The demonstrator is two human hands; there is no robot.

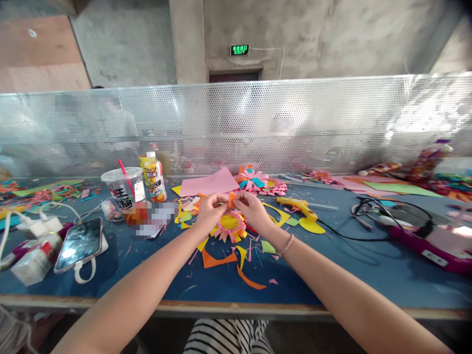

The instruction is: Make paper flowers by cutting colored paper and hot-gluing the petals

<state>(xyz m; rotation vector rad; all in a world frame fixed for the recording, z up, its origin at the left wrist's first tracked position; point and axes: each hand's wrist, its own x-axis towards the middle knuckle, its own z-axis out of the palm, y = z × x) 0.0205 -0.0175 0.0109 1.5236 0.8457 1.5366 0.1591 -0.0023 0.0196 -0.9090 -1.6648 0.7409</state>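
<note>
Orange paper piece (231, 199) pinched between both hands at table centre, left hand (210, 211) and right hand (254, 210) close together, fingertips clamped on it from either side. Directly under the hands lies a pink-and-yellow paper flower (230, 226), flat on the blue table (368, 275); orange piece sits just above its far edge, cannot tell if touching. Paper scraps (221, 258) in orange, yellow, green and pink litter the table around and in front of the flower. Behind the hands: pink paper sheet (208, 186), then finished paper flowers (258, 182) near the perforated metal screen (236, 128). Right of the right hand, a yellow glue gun (298, 206) lies on its side with nozzle over a yellow paper disc (312, 226); its black cord (354, 238) runs right toward a purple case (431, 241) with black cables on it. Left side: plastic cup (121, 189) with red straw, orange drink bottle (155, 179) just beside it, phone (79, 243) lying screen-up with white cable plugged in, white charger (39, 227), small white box (31, 265). Nothing blocks the hands; scraps crowd the space near the flower. Bracelet (285, 245) on right wrist.
</note>
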